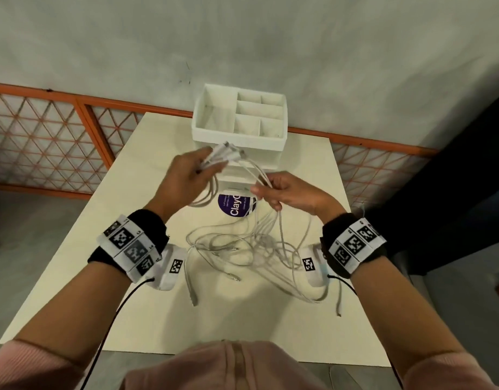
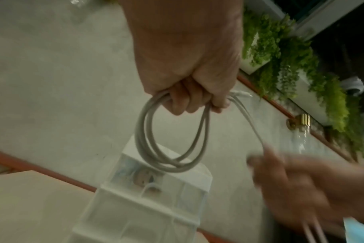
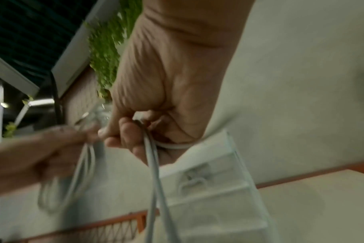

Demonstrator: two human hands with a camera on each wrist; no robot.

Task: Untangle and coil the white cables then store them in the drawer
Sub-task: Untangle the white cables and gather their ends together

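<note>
While both hands work above the middle of the table, these are the entries:

Left hand (image 1: 186, 175): fingers curled round a coil (image 2: 172, 136) of several white loops; a cluster of connector ends (image 1: 228, 153) sticks out past the thumb, fanned toward the organiser.

Right hand (image 1: 287, 194): fingers curled round a bunch of strands, thumb and forefinger pinching where they run over to the left hand.

White cables (image 1: 256, 249): most lie in a loose tangle on the table (image 1: 73, 291) toward the near edge, strands rising from it into the right hand; one plug (image 1: 339, 313) lies by the near right corner.

Drawer unit (image 1: 239, 119): at the far edge, open compartments on top; whether any drawer is open, I cannot tell.

Risk, knotting: pulling more length through while the heap is crossed would likely tighten the snarl.

Risk, coil: several cables seem wound together; the loops could spring loose if the left grip eases.

Risk, snag: a dragged plug may catch in the heap or slip off the near edge.
</note>
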